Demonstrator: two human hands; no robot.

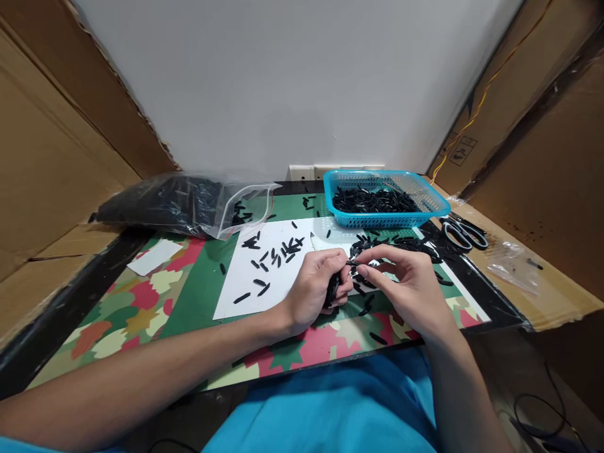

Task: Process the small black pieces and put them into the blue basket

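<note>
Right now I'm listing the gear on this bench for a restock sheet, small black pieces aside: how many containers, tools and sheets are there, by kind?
Blue basket: 1
Large zip bag of black pieces: 1
Small clear bag: 1
Scissors: 1
White sheet: 1
White slip of paper: 1
Total: 6

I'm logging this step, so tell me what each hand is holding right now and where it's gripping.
The left hand grips a bunch of small black pieces in its fist. The right hand pinches one thin black piece by its end.

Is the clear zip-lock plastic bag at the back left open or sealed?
Open: the clear zip-lock plastic bag gapes at its mouth, small black pieces spilling out.
</note>
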